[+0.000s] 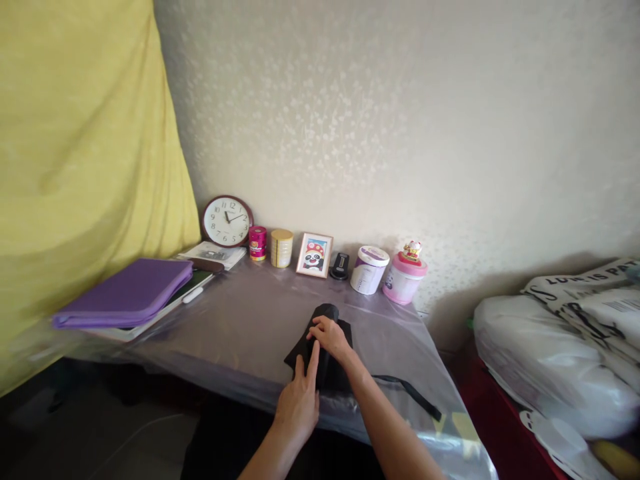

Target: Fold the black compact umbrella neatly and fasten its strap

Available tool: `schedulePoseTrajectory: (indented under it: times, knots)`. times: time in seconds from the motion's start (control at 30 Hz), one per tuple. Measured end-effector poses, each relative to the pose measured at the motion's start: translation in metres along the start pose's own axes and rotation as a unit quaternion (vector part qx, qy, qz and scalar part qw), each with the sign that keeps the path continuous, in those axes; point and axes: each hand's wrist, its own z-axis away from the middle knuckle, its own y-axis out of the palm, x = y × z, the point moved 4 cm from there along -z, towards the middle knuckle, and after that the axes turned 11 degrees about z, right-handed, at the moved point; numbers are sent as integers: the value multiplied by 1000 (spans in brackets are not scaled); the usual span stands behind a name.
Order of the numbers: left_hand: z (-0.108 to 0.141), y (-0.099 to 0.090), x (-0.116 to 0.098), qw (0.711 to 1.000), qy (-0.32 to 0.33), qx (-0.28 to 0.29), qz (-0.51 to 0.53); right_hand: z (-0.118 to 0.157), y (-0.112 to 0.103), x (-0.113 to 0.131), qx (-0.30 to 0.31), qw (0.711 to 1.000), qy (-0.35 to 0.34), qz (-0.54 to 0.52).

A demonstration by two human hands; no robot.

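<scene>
A black folded cloth (pixel 327 311) lies near the front edge of the table, directly under both hands. A narrow black strap (pixel 415 393) trails from its side to the right across the table. My left hand (pixel 299 400) rests on the near left part of the cloth, with index and middle fingers stretched out and apart. Farther up, my right hand (pixel 330 337) has its fingers bent over a fold of the cloth; its thumb is hard to see. The forearms partly hide the cloth's near right side.
Along the wall stand a clock (pixel 228 221), a pink can (pixel 257 243), a yellow tin (pixel 282 249), a panda picture frame (pixel 315 255), a black object (pixel 340 266) and two tubs (pixel 369 270). A purple folder (pixel 125 293) lies left. White bags (pixel 540 347) are right of the table.
</scene>
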Motion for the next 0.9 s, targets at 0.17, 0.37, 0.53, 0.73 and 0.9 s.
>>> schedulePoseTrajectory:
  times: [0.17, 0.37, 0.53, 0.73, 0.9]
  knots:
    - [-1, 4, 4, 1000, -15, 10, -18, 11, -1, 5, 31, 997, -67, -26]
    - [-2, 7, 5, 999, -23, 13, -18, 40, -17, 2, -155, 959, -227, 67]
    - [-3, 8, 4, 999, -34, 25, -25, 15, -3, -23, -160, 944, -238, 164]
    - [-6, 6, 1, 997, -56, 42, -11, -40, -4, -39, -139, 955, -163, 204]
    - [-6, 7, 1, 997, -62, 37, -1, -49, -19, -55, -252, 944, -49, 208]
